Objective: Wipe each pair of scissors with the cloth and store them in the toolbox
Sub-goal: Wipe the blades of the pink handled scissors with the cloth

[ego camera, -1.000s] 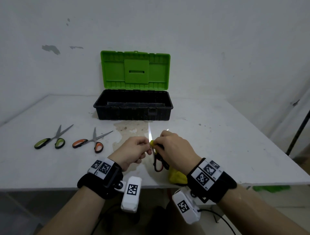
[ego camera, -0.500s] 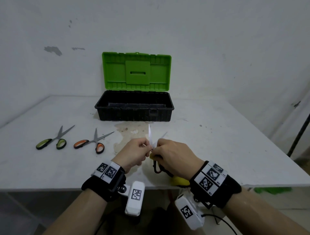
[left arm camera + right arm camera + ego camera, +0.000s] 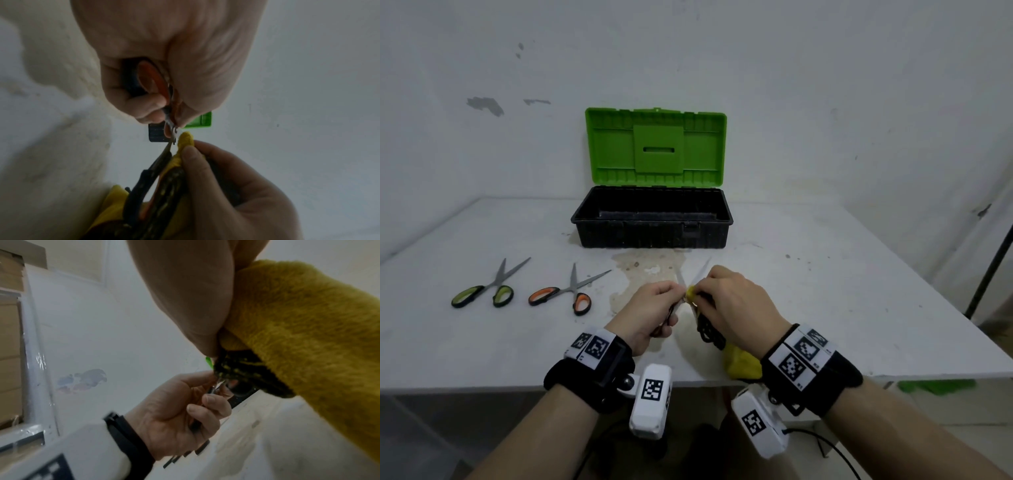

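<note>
My left hand (image 3: 654,308) grips one red-and-black handle (image 3: 148,81) of a pair of scissors held above the table's front edge. Its blades (image 3: 680,279) point up and away, spread apart. My right hand (image 3: 736,305) pinches a yellow cloth (image 3: 743,363) against the scissors near the pivot; in the left wrist view the other handle (image 3: 139,193) lies along the cloth (image 3: 186,139). Behind stands the black toolbox (image 3: 654,236), its green lid (image 3: 655,147) up. A green-handled pair (image 3: 498,282) and an orange-handled pair (image 3: 574,291) lie on the left.
The white table (image 3: 825,308) has a brown stain (image 3: 647,270) between my hands and the toolbox. A white wall rises right behind the box. A black pole (image 3: 989,267) stands off the table's right side, and something green (image 3: 935,385) lies below its right front edge.
My right hand has made small rubbing shifts with the cloth near the scissors' pivot. The left hand's hold is the same, and the two pairs on the table have not moved.
</note>
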Available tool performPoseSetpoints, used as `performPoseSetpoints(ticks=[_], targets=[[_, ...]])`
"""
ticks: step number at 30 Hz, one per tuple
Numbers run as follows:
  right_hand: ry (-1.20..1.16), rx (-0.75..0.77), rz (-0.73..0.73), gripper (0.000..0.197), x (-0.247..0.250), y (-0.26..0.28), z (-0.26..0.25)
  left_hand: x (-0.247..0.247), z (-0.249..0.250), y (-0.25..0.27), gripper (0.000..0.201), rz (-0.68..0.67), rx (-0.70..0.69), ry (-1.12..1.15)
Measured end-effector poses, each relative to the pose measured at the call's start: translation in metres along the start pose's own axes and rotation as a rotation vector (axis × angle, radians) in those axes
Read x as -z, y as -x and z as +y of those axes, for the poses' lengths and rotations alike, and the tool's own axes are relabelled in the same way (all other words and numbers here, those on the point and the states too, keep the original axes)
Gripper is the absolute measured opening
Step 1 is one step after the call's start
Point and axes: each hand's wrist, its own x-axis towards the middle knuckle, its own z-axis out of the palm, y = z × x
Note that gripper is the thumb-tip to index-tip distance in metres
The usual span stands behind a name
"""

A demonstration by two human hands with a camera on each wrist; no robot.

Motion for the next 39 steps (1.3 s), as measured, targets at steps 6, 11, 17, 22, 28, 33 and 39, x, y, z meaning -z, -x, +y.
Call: performPoseSetpoints(ticks=[6,11,17,22,28,33,39], targets=[[0.033,0.031,-0.029,0.031,-0.012,0.001,-0.004,0.0,-0.001,0.0,0.025,0.014,0.029,0.024],[0.059,0.087,0.012,0.028,-0.005,-0.003,-0.002,-0.003,-0.006,0.001,0.022,0.004,0.06,0.038],[0.161,0.162,-0.006,0.005,-0.02,0.001,-0.013,-0.009,-0.003,-0.003,0.012,0.051,0.089,0.135],[0.076,0.161,0.045,0.004,-0.016,-0.001,-0.012,-0.008,-0.005,-0.003,0.014,0.037,0.095,0.117],[0.038,0.23,-0.094,0.021,-0.022,0.007,-0.01,-0.006,-0.007,-0.007,0.024,0.082,0.08,0.098],[-0.029,0.09,0.042,0.026,-0.007,-0.002,0.005,-0.007,-0.007,-0.005,0.023,0.055,0.032,0.049],[-0.03,0.063,-0.065,0.026,-0.01,0.006,0.01,-0.005,-0.009,-0.012,0.027,0.103,-0.014,0.045]])
